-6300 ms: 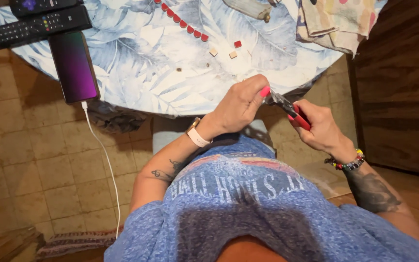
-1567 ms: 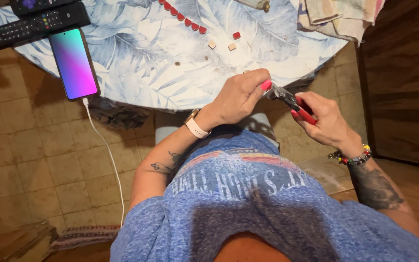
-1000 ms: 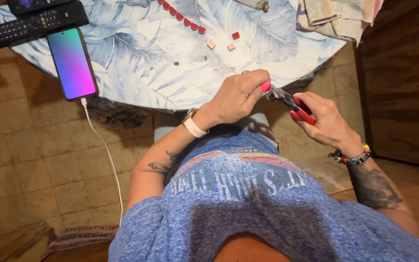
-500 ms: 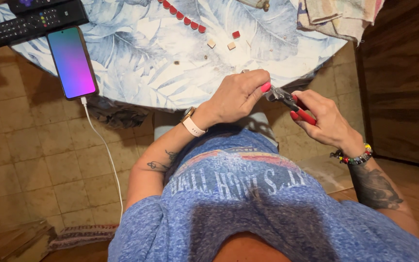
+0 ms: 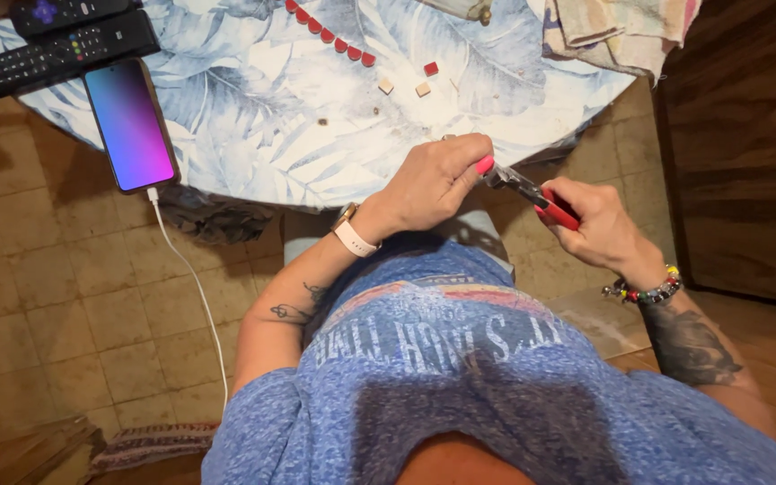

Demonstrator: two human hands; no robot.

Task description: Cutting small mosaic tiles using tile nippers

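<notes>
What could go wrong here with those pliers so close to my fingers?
The red-handled pliers in the right hand work right at the left hand, so a slip might pinch it. The work happens past the table edge, so a small piece might drop to the tile floor.

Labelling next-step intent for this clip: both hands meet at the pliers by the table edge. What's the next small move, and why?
Probably a gentle squeeze of the red-handled metal pliers. The right hand grips the handles, and the left hand has its fingers pinched at the pliers' tip, apparently steadying something too small to make out. Both hands sit just off the edge of the round table with a leaf-print cloth.
</notes>
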